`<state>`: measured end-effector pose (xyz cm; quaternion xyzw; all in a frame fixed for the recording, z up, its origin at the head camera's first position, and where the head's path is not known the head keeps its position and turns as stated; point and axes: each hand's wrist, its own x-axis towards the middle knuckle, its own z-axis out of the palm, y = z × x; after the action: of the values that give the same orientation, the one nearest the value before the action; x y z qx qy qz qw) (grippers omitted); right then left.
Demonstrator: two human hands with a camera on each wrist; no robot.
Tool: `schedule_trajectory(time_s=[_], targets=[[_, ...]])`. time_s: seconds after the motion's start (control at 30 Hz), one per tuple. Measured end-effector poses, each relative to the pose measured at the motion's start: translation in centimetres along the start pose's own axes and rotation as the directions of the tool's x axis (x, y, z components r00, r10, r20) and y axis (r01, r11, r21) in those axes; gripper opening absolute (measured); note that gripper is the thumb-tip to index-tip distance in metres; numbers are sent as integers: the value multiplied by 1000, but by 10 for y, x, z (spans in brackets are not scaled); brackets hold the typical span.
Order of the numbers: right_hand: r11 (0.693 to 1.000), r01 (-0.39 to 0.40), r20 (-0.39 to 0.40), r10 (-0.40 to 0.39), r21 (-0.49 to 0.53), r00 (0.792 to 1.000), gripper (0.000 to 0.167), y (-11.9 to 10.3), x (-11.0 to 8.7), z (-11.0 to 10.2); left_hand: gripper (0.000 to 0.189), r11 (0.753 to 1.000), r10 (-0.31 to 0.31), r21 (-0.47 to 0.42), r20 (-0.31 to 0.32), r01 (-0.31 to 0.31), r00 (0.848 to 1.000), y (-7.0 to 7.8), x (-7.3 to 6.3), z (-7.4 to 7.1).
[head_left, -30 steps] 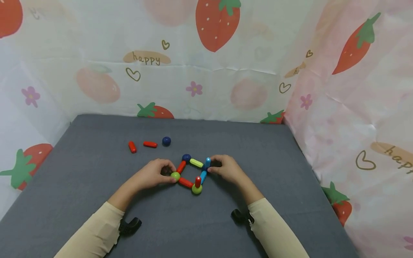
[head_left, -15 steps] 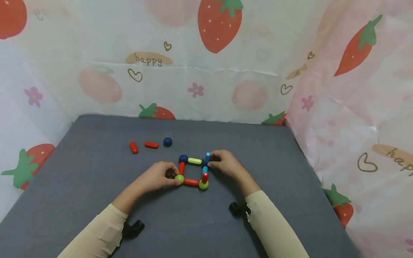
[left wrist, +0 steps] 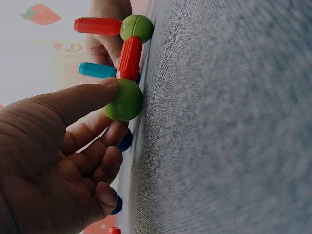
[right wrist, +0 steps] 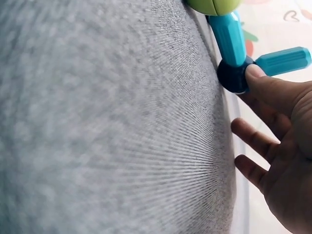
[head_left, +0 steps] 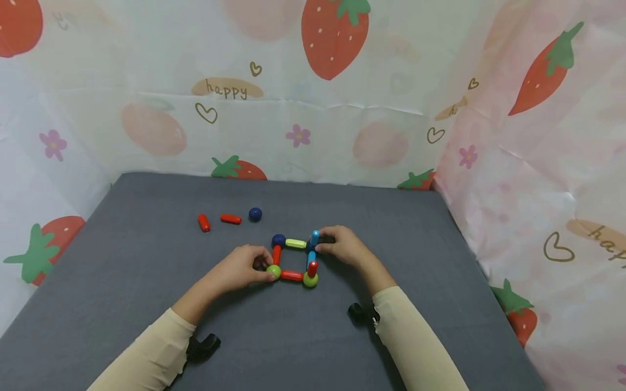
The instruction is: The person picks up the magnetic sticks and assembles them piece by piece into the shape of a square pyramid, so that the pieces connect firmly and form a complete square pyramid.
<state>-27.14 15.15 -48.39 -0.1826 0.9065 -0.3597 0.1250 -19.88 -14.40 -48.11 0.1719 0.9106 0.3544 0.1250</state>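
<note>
A square of rods and balls, which looks like a magnetic building set, lies between the hands. My left hand pinches the green ball at its near left corner, thumb against the ball. At the far right corner my right hand pinches a dark blue ball, from which a blue rod stands up. A red rod rises from the other green ball, near right. Red rods, a yellow-green rod and a blue rod form the sides. Another dark blue ball marks the far left corner.
Behind the square, to the left, lie two loose red rods and a loose dark blue ball. Grey cloth covers the table, and a strawberry-printed sheet hangs along its back and sides.
The square has turned from a slanted diamond to lie straighter, its near right corner shifting right and away. Both hands have stayed on their balls. In the last half second little has moved.
</note>
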Motion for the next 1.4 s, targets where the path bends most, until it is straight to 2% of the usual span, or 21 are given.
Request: schedule_trajectory(time_s=[0.13,0.33,0.63,0.77,1.0,1.2,1.4], targets=[[1000,12,4,-12,-6,1000,30,2,-1,0,25,1000,0,8,3,0,1000,1,0,0],[1000,15,-11,-15,-16,1000,32,1,0,-1,26,999,40,19,6,-40,999,2,-3,-6],[1000,19,3,-19,-22,1000,32,-2,3,-3,30,993,119,27,-35,-118,992,1,-9,-30],[1000,14,3,-14,-18,1000,33,-3,2,-3,33,992,124,19,-36,-124,992,-3,-9,-44],[999,31,-7,-31,-32,999,31,-2,1,-2,33,987,159,21,-126,-158,979,-24,-8,-66],[1000,26,-3,-26,-15,1000,30,0,0,-1,35,991,107,98,-182,-90,978,-48,-5,-87],[999,33,2,-33,-25,999,28,0,0,-2,37,987,71,158,-198,-40,978,-68,-3,-111]])
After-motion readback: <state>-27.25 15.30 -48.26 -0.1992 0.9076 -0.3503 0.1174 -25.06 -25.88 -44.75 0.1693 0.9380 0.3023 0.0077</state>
